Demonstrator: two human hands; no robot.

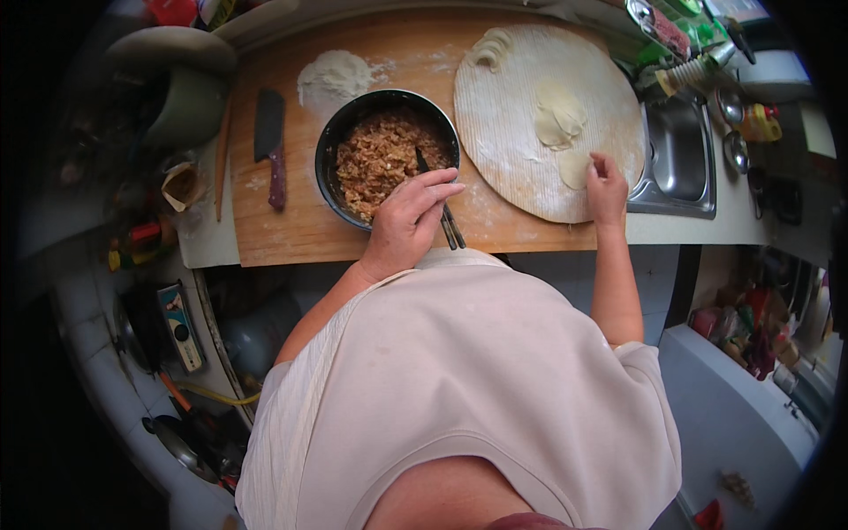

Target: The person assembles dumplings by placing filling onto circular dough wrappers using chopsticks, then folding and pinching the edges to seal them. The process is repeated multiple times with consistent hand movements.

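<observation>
My left hand (pixel 409 215) hovers over the near right rim of a black pot (pixel 320 175), fingers stretched out and holding nothing visible. Minced filling (pixel 371 156) sits inside the pot. A pair of dark chopsticks (pixel 453 230) leans over its rim, partly covered by my left hand. At the near right of a round floured board (pixel 503 152), my right hand (pixel 606 189) pinches the edge of a single thin dough wrapper (pixel 574 170). Just beyond lies a pile of overlapping wrappers (pixel 558 116). Several folded dumplings (pixel 491 50) rest at the board's far left edge.
A cleaver (pixel 269 132) lies left of the pot on the wooden worktop (pixel 301 232), near a mound of flour (pixel 334 76). A thin rolling pin (pixel 223 165) lies along the left edge. The steel sink (pixel 679 152) adjoins the round board at right.
</observation>
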